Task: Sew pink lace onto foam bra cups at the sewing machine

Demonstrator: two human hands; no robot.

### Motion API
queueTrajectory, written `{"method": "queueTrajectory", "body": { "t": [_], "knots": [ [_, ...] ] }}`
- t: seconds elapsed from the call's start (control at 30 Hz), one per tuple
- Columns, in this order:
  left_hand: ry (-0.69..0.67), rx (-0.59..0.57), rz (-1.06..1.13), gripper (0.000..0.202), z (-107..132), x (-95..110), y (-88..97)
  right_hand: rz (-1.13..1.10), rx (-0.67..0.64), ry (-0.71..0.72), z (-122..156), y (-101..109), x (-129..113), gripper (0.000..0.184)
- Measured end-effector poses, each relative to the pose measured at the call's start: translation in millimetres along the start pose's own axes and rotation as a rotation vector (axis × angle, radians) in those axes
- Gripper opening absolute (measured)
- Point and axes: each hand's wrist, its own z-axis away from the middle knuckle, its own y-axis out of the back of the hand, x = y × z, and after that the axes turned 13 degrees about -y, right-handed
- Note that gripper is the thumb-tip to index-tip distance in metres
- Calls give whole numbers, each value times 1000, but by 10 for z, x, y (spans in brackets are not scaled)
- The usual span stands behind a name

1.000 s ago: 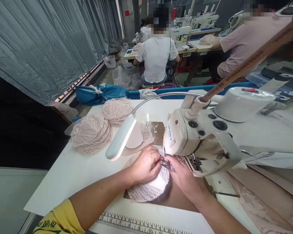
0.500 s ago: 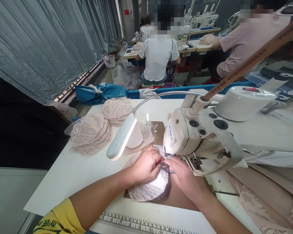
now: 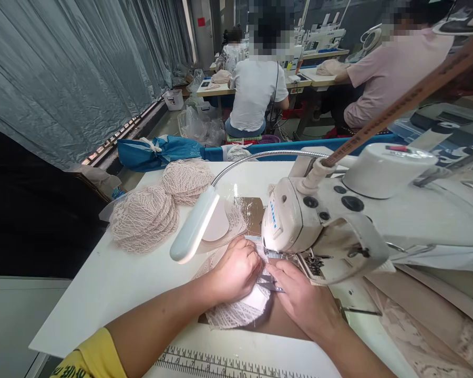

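Note:
A pale lace cup piece (image 3: 236,313) lies under the needle area of the white sewing machine (image 3: 286,215). My left hand (image 3: 238,270) is closed on its upper part, with the fingertips bunched near the presser foot. Close beside it, my right hand (image 3: 299,289) has thumb and forefinger together at the fabric's edge. Narrow metal blades, which look like thread snips (image 3: 271,285), stick out leftward from beneath my right palm; their handle is hidden. The needle is hard to make out behind the machine head.
Stacks of lace cups (image 3: 144,218) stand at the left. A lamp (image 3: 193,226) on a bendable neck hangs over the table beside more lace pieces (image 3: 236,220). A printed ruler (image 3: 220,367) runs along the front edge. Beige fabric (image 3: 429,320) lies at right. Co-workers (image 3: 256,94) sit ahead.
My right hand has drawn slightly down and away from the presser foot, and more of the metal blades shows. My left hand still grips the lace. The whole view has shifted a little.

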Motion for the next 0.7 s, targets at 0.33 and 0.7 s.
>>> {"method": "queueTrajectory", "body": {
  "t": [0.33, 0.7],
  "knots": [
    [4, 24, -83, 9, -23, -59, -31, 112, -39, -16, -89, 71, -62, 43],
    [-52, -40, -95, 12, 24, -32, 204, -82, -6, -54, -51, 145, 45, 41]
  ]
}}
